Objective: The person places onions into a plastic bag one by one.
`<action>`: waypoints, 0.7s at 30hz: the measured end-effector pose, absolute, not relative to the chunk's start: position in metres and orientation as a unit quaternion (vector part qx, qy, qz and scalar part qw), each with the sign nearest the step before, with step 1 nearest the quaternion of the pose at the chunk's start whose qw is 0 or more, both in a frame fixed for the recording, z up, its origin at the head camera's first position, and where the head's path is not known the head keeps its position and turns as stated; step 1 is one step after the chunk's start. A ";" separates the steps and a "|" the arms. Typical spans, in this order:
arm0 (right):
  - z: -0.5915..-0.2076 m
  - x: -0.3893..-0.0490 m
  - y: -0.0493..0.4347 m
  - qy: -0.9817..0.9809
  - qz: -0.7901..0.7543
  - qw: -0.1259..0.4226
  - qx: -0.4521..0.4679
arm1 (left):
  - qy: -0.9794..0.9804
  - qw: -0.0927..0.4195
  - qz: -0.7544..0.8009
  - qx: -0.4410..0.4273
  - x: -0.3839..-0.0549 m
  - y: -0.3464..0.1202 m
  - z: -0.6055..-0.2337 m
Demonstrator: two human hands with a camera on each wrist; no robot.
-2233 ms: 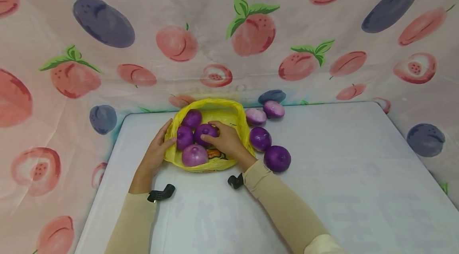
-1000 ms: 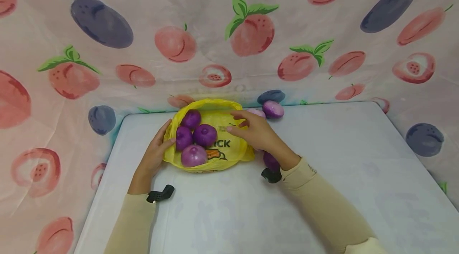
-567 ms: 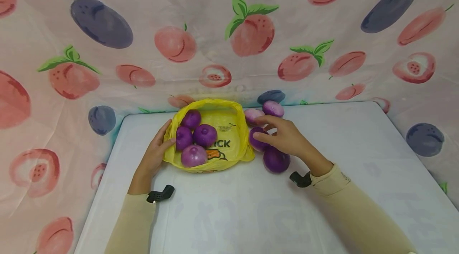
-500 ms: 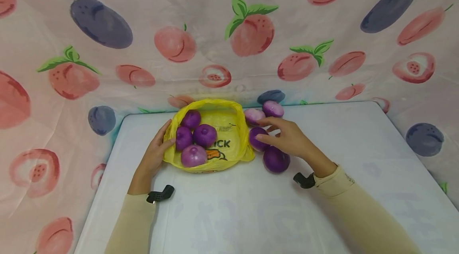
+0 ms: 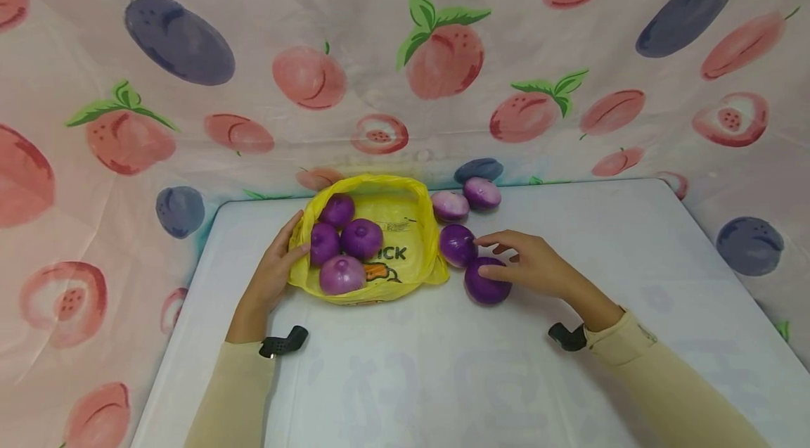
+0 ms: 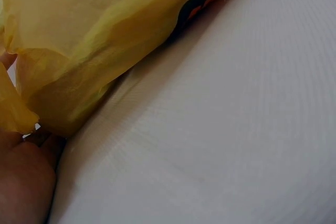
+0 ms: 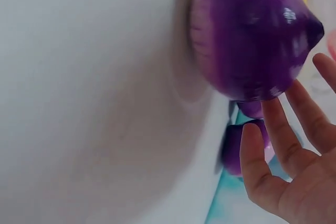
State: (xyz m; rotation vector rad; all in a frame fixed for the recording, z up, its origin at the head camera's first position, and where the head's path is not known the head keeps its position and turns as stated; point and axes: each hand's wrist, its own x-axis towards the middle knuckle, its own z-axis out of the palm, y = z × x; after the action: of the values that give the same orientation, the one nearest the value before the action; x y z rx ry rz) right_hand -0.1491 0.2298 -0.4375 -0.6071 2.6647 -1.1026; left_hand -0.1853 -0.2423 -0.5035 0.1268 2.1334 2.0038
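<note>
A white tabletop (image 5: 633,258) with rounded far corners fills the lower part of the head view, faint greyish characters marking its surface. Behind it and down both sides hangs a pale pink cloth (image 5: 373,19), creased and printed with peaches, green leaves and dark blue fruit; its foot is tinted teal along the table's far edge.

The yellow bag (image 5: 432,223) stands near that far edge, left of centre, its mouth wide. Inside, four purple onions (image 5: 362,239) are grouped on the left. The left hand (image 5: 272,269) pinches the bag's left rim — thumb lapped over it, the other fingers outside.

Just right of the bag, four more onions rest on the tabletop: two paler onions (image 5: 467,199) at the back, two darker ones nearer. The right hand (image 5: 534,264) is at the nearest onion (image 5: 488,282), fingers spread — whether they touch it, I cannot tell. Beige sleeves (image 5: 237,392) cover both forearms.
</note>
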 end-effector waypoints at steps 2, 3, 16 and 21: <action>-0.441 -0.147 0.233 0.899 -0.372 0.099 -0.209 | 0.724 0.106 0.680 0.042 -0.185 -0.242 -0.503; -0.443 -0.146 0.234 0.899 -0.371 0.099 -0.211 | 0.724 0.106 0.680 0.042 -0.185 -0.242 -0.503; -0.455 -0.141 0.240 0.898 -0.369 0.110 -0.214 | 0.727 0.108 0.676 0.039 -0.185 -0.243 -0.503; -0.459 -0.141 0.241 0.898 -0.367 0.112 -0.214 | 0.729 0.107 0.674 0.040 -0.186 -0.243 -0.504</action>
State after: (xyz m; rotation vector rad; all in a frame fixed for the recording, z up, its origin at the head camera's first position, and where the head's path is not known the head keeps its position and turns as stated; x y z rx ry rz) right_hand -0.1408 0.2412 -0.4594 -0.6284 2.6370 -1.0773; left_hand -0.1858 -0.2429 -0.5045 0.1191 2.1478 1.9861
